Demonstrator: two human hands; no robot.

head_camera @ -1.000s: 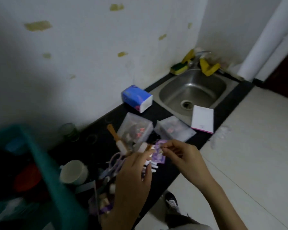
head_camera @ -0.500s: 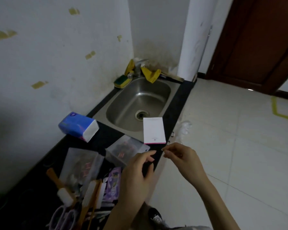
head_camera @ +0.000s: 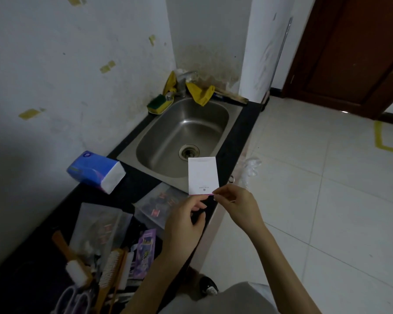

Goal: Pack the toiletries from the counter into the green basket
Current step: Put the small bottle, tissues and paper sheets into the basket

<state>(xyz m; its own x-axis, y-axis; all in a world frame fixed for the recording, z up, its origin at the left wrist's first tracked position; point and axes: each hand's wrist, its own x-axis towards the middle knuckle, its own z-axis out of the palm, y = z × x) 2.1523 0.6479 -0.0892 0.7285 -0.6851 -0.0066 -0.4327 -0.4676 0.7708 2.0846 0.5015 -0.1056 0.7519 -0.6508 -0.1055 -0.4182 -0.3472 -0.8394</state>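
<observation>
Where the white packet (head_camera: 203, 175) lies: flat at the worktop's (head_camera: 134, 186) front edge, its far part resting over the near rim of the sink (head_camera: 168, 141).
Long axis: runs away from the person, along the worktop's length; the near short edge, trimmed in pink, faces the hands.
Direction from the hands: straight ahead, touching or just beyond the fingertips.
Right hand (head_camera: 236, 205): the nearer one; thumb and forefinger pinch the packet's near right corner.
Left hand (head_camera: 186, 220): fingers curled just below the packet's near edge; I cannot tell whether they touch it or hold anything.
Coming move, as I judge it: lift by the pinched corner, with the left hand free to take the near edge.
Green basket: not in view, so the carrying direction cannot be read here.
Count, white packet: one.
Count, blue tissue pack (head_camera: 95, 171): one, near the back edge, beside the sink's left end.
Count, clear pouches (head_camera: 159, 207): two, one just left of the hands, the other (head_camera: 100, 225) nearer the person.
Count, purple sachet (head_camera: 144, 252): one.
Count, wooden brushes (head_camera: 110, 268): two that I can make out.
Count, scissors (head_camera: 70, 298): one pair, at the picture's bottom edge.
Count, sponge (head_camera: 159, 104): one, at the sink's far left corner.
Count, yellow gloves (head_camera: 200, 92): seemingly two, draped by the tap.
Progress, judged: most items remain unpacked.
</observation>
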